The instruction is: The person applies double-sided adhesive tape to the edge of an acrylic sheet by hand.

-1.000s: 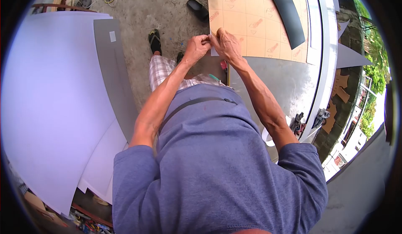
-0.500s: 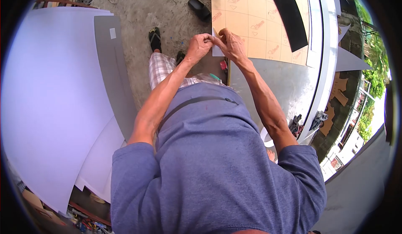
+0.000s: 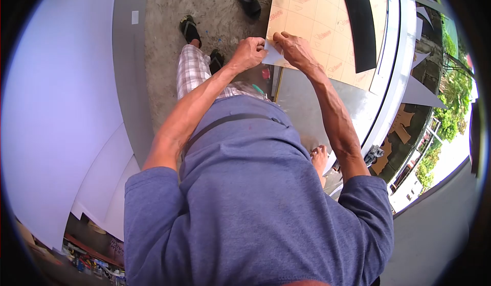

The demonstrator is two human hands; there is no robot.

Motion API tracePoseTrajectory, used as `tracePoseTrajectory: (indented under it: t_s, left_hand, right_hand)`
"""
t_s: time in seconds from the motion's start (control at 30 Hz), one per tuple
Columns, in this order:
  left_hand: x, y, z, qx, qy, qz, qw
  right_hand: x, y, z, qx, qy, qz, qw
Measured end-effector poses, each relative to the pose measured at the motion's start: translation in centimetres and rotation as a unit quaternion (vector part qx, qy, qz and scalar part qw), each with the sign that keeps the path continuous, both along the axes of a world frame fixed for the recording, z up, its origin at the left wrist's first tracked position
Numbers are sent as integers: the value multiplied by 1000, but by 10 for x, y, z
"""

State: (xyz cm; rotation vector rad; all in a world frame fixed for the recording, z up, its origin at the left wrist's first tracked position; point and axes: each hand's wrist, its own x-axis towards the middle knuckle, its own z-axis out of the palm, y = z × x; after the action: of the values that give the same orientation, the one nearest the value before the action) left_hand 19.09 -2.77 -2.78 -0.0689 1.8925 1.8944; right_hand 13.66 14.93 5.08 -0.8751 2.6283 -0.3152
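Right hand (image 3: 295,48) has its fingers curled in over the near corner of the brown printed sheet (image 3: 319,24), up at 1 o'clock, and it looks like a pinch on the loose edge, but the fingertips are too small and tucked away to be sure. Left hand (image 3: 249,52) is at 12 o'clock, fingers bent and drawn in beside the same corner; can't tell if they've actually got hold of anything or are just resting against the edge.

Between the two hands, a little past 12, there's a pale corner (image 3: 272,56) showing where the brown layer doesn't cover it. So the step in hand, going by that, seems to be fiddly corner work: getting a fingertip hold where brown meets pale. Next move probably calls for a proper thumb-and-finger grip on the brown edge with one hand and something steadying the pale corner with the other, pulling low and slow. Yank it and the thin stuff could tear, or the whole piece could shift.

Also worth watching: that dark curved strip (image 3: 360,25) lying on top of the brown sheet, between 1 and 2 o'clock. Could slide if things get tugged. Smooth grey surface (image 3: 302,99) shows at 2 o'clock, nearer the body, and big white sheets (image 3: 66,102) sit over at 9, well apart from the action.
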Motion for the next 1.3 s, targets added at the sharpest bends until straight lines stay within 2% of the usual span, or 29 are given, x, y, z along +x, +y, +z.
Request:
tracePoseTrajectory:
  t_s: [0.13, 0.3, 0.33, 0.4, 0.43, 0.5, 0.53, 0.6, 0.63, 0.67, 0.77, 0.8, 0.9, 1.03, 1.1, 1.3]
  left_hand:
    - [1, -5, 4, -14, 28, 3, 1000]
    - [1, -6, -4, 1, 50, 11, 999]
    - [-1, -8, 15, -69, 75, 8, 995]
    - [-3, -9, 49, -205, 123, -4, 971]
    - [-6, -9, 50, -230, 208, 33, 950]
    - [-13, -7, 52, -274, 371, 112, 880]
    - [-17, -7, 54, -292, 399, 72, 866]
    - [-19, -6, 54, -330, 426, 14, 842]
    - [-19, -3, 52, -347, 440, -16, 828]
    - [-18, -3, 49, -345, 429, -46, 834]
    - [-20, 3, 39, -316, 440, -78, 837]
    - [-19, 4, 37, -313, 442, -79, 837]
    - [-20, 4, 32, -310, 453, -86, 831]
    - [-17, -1, 32, -309, 474, -93, 820]
    - [-16, -3, 31, -300, 479, -90, 820]
    - [-8, 6, 26, -243, 434, -36, 867]
  right_hand:
    - [-22, -9, 9, 28, -25, 52, 998]
    - [-39, -7, 1, -41, -79, 96, 991]
    - [-41, -8, 2, -46, -92, 107, 989]
    - [-44, -13, 12, -26, -221, 1, 975]
    - [-43, -13, 18, -14, -283, -55, 958]
    - [-35, -5, 18, -91, -250, -78, 961]
    - [-33, -3, 16, -133, -230, -88, 960]
    - [-26, 6, 14, -166, -316, -169, 919]
    - [-20, 14, 11, -183, -356, -211, 892]
    - [-10, 23, 1, -272, -376, -271, 843]
    - [12, 37, -9, -265, -292, -261, 881]
    - [18, 29, -2, -210, -237, -260, 912]
    - [25, 22, -12, -187, -101, -194, 958]
    - [32, 19, -16, -179, -90, -216, 956]
    - [29, 18, -16, -187, -129, -232, 946]
    - [28, 18, -15, -181, -111, -210, 954]
